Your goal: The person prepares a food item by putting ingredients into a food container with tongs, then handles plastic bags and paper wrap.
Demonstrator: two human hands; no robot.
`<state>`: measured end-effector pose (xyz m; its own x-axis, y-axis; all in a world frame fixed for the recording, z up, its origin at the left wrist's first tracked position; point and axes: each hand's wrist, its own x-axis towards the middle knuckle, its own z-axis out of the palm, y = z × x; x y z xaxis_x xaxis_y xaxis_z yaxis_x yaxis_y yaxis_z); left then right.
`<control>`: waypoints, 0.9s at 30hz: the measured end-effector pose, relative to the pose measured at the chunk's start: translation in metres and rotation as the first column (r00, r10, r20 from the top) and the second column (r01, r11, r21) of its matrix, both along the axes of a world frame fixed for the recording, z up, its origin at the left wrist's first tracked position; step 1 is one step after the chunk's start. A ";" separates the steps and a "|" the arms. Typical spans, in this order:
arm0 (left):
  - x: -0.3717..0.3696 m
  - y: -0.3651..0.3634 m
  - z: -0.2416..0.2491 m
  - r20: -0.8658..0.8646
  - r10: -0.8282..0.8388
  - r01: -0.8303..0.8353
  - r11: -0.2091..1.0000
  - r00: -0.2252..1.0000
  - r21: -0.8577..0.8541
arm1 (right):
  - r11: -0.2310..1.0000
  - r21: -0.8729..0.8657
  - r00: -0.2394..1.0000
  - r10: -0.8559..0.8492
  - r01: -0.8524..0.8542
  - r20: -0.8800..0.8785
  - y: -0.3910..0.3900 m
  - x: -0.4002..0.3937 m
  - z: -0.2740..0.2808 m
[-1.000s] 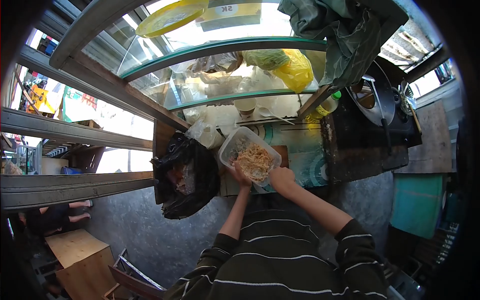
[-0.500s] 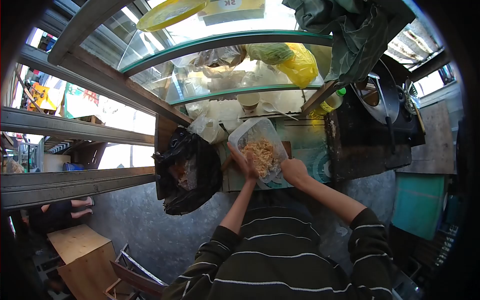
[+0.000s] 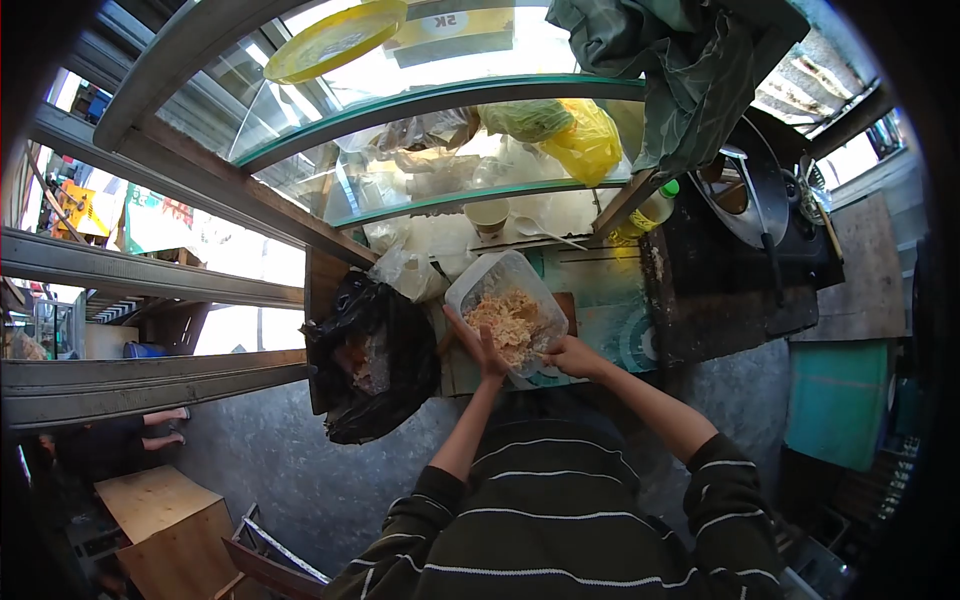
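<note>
A clear plastic container [image 3: 462,291] is tilted in front of me, with a crumbly, pale orange-brown mixture [image 3: 508,325] heaped in its near part. My left hand [image 3: 483,350] braces the left and near side of the container, its thumb up against the wall and the fingers spread along the outside. At the near right corner my right hand [image 3: 574,358] is closed in a grip. A small light tip pokes out of that fist toward the mixture; I cannot tell what it belongs to.
Left of the container sits a black plastic bag [image 3: 400,350], with a clear bag [image 3: 408,272] behind it. A paper cup [image 3: 487,216], white spoon [image 3: 545,233] and yellow bottle [image 3: 648,212] stand beyond. A wok [image 3: 735,205] is right, under a glass case's hanging cloth [image 3: 690,100].
The container and both hands have shifted slightly left in view. My right hand has turned and lowered a little at the corner, and the mixture's heap has a changed shape.
</note>
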<state>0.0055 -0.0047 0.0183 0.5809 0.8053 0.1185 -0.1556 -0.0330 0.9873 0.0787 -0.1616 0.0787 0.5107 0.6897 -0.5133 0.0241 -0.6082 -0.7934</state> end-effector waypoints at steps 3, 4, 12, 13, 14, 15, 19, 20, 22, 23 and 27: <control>-0.004 0.004 -0.032 0.024 -0.046 0.049 0.992 0.999 -0.115 | 0.982 -0.182 0.859 -0.138 0.053 -0.492 -0.001 0.011 0.028; -0.004 0.004 -0.038 0.019 -0.061 0.063 0.991 0.998 -0.122 | 0.982 -0.184 0.860 -0.137 0.051 -0.492 -0.001 0.015 0.034; -0.006 0.002 -0.038 0.138 -0.012 0.054 0.950 0.990 -0.307 | 0.976 -0.190 0.926 0.028 -0.106 -0.376 0.010 0.040 0.057; -0.006 0.001 -0.036 0.171 0.038 0.024 0.939 0.985 -0.343 | 0.976 -0.191 0.924 0.029 -0.109 -0.380 0.008 0.039 0.055; -0.006 0.001 -0.034 0.201 0.088 -0.005 0.926 0.976 -0.378 | 0.974 -0.104 0.979 0.195 -0.200 -0.051 0.003 0.037 0.053; -0.005 0.001 -0.029 0.199 0.092 -0.010 0.925 0.976 -0.380 | 0.949 -0.052 0.903 0.313 -0.312 0.296 0.001 0.035 0.052; -0.005 0.000 -0.020 0.179 0.016 0.038 0.955 0.984 -0.293 | 0.868 -0.448 0.863 0.383 -0.215 0.328 0.020 0.012 0.121; -0.005 0.000 -0.020 0.160 0.032 0.014 0.960 0.987 -0.280 | 0.841 -0.504 0.813 0.428 -0.198 0.394 0.023 0.007 0.126; -0.005 -0.003 -0.015 0.159 0.046 0.002 0.957 0.986 -0.289 | 0.809 -0.561 0.757 0.474 -0.174 0.449 0.027 -0.005 0.119; -0.004 -0.005 -0.011 0.161 0.057 -0.006 0.955 0.985 -0.296 | 0.814 -0.569 0.740 0.454 -0.118 0.496 0.029 -0.011 0.100; -0.006 -0.007 -0.018 0.123 0.067 -0.033 0.964 0.990 -0.263 | 0.824 -0.562 0.648 0.469 -0.075 0.601 0.046 -0.030 0.044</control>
<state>-0.0001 -0.0122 0.0002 0.5326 0.8459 -0.0265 -0.2877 0.2105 0.9343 0.0487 -0.1154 0.1227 0.6683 0.6439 -0.3726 0.6627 -0.7428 -0.0950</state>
